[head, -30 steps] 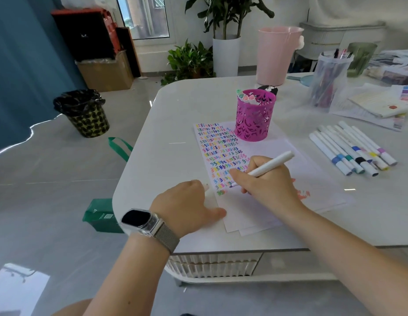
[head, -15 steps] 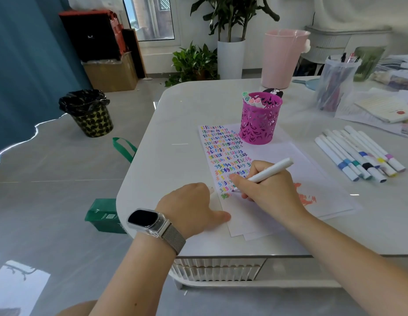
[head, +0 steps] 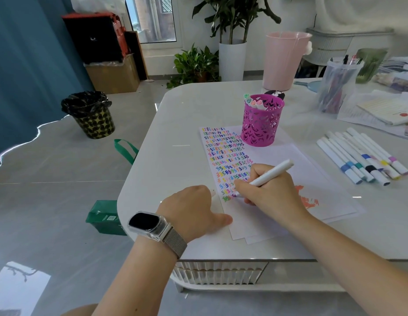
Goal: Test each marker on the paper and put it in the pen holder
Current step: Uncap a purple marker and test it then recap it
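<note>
My right hand [head: 270,192] grips a white marker [head: 272,173] with its tip down on the paper [head: 262,215], at the bottom of rows of small coloured squiggles. My left hand [head: 192,209], wearing a watch, lies curled on the table at the paper's left edge, thumb touching the sheet; whether it holds a cap is hidden. A magenta cut-out pen holder [head: 262,124] stands at the paper's far end with a few markers [head: 252,101] in it. Several capped white markers [head: 360,157] lie in a row at the right.
A clear plastic cup of pens [head: 337,85], a pink bin [head: 283,60] and papers [head: 385,110] occupy the table's far right. An orange scribble [head: 309,200] marks the sheet. The white table's rounded edge [head: 130,179] is at the left; a bin and green bag are on the floor.
The marker tip has moved slightly down and left along the bottom row of squiggles. My left hand has stayed at the paper's edge. The camera view has shifted a little.
</note>
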A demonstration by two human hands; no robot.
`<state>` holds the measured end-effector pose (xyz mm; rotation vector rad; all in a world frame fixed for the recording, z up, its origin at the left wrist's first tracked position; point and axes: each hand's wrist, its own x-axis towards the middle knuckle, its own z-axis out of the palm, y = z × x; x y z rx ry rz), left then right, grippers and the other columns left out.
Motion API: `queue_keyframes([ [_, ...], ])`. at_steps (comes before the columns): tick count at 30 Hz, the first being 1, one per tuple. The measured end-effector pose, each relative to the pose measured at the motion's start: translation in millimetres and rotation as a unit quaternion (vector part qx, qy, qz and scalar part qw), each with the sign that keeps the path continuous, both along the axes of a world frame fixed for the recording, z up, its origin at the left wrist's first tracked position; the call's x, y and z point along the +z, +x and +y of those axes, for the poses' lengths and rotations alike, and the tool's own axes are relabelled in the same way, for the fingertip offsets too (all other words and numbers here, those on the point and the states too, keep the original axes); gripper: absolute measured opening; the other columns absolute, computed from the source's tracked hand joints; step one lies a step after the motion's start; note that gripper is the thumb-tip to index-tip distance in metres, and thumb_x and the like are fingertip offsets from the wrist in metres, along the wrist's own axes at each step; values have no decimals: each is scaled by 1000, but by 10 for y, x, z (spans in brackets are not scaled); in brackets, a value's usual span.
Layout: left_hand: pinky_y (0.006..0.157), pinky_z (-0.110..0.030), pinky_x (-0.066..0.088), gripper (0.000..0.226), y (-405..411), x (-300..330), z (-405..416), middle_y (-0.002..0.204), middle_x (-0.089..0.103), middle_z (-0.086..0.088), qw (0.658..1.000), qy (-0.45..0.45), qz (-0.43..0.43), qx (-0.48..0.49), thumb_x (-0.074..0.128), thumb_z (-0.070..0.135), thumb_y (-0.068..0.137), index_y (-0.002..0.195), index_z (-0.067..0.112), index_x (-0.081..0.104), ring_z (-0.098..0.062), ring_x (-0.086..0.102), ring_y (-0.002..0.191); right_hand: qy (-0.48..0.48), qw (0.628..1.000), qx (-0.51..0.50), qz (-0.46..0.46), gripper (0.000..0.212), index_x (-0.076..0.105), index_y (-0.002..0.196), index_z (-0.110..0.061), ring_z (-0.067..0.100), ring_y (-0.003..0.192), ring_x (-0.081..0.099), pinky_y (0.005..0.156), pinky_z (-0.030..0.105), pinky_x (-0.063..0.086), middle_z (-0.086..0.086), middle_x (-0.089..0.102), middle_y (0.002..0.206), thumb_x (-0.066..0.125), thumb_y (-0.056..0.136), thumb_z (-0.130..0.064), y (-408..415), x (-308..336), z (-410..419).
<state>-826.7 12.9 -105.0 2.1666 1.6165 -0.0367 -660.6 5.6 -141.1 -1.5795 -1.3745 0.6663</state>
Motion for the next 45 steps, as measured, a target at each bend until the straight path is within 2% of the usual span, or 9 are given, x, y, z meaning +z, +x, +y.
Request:
queue_keyframes([
  [3, 74, -35, 51, 47, -8, 1, 4, 101, 60, -5, 1000, -1, -1, -1, 62, 56, 78, 87, 13, 46, -27, 64, 79, -7, 1000, 5, -7, 38, 41, 55, -14, 22, 52, 65, 47, 24, 42, -3, 51, 43, 74, 74, -16, 4, 23, 4],
  [7, 72, -34, 50, 46, -6, 17, -3, 95, 58, -3, 1000, -6, -3, 0, 62, 57, 78, 80, 15, 42, -22, 56, 69, -15, 999, -17, 42, 38, 50, 61, -9, 3, 37, 51, 42, 18, 40, 3, 61, 49, 78, 76, -30, 0, 99, 15],
  [14, 65, -30, 42, 39, 0, 60, -58, 75, 43, 13, 998, 38, -52, -14, 54, 57, 84, 74, 25, 34, -12, 46, 66, 16, 967, -51, 248, 20, 63, 70, -10, 9, 42, 49, 40, 21, 39, -4, 59, 49, 76, 80, -23, 142, 377, -9],
  [20, 64, -38, 38, 31, 79, 66, -114, 61, 40, 5, 978, 67, -198, -16, 26, 51, 84, 66, 27, 32, -23, 40, 64, -14, 938, -37, 344, 28, 70, 72, -11, 13, 46, 53, 41, 22, 41, 7, 66, 60, 54, 93, -22, 241, 597, -74],
  [25, 63, -39, 43, 30, 169, 46, -102, 65, 52, 5, 969, 143, -199, -33, 24, 42, 96, 76, 24, 36, -19, 50, 63, -36, 940, 0, 339, 37, 65, 56, -12, 17, 43, 48, 40, 22, 39, 7, 61, 51, 48, 89, -9, 224, 636, -117],
  [28, 71, -39, 49, 28, 179, 44, -90, 77, 60, 11, 961, 192, -197, -33, 26, 45, 95, 86, 26, 46, -12, 57, 73, -41, 946, 23, 321, 23, 57, 68, -4, 15, 40, 47, 40, 22, 38, 6, 64, 53, 47, 89, -8, 190, 634, -120],
  [36, 70, -39, 51, 19, 152, 53, -67, 85, 63, 14, 965, 182, -184, -32, 34, 41, 96, 92, 31, 49, -9, 59, 68, -15, 953, 33, 301, 16, 53, 76, -3, 14, 39, 46, 40, 22, 39, 1, 61, 49, 53, 90, -10, 185, 609, -125],
  [41, 71, -40, 51, 15, 174, 84, -65, 85, 63, 13, 959, 192, -203, -40, 45, 35, 94, 104, 31, 55, -11, 59, 71, -14, 959, 43, 278, 29, 51, 60, -10, 15, 40, 49, 41, 22, 39, 7, 60, 50, 61, 87, -10, 186, 563, -113],
  [45, 64, -33, 51, 9, 162, 137, -62, 79, 67, 17, 940, 203, -272, -30, 53, 29, 90, 97, 34, 57, -9, 58, 61, -3, 954, 33, 299, 34, 49, 56, -11, 14, 40, 48, 39, 21, 37, 5, 59, 49, 69, 84, -13, 189, 591, -99],
])
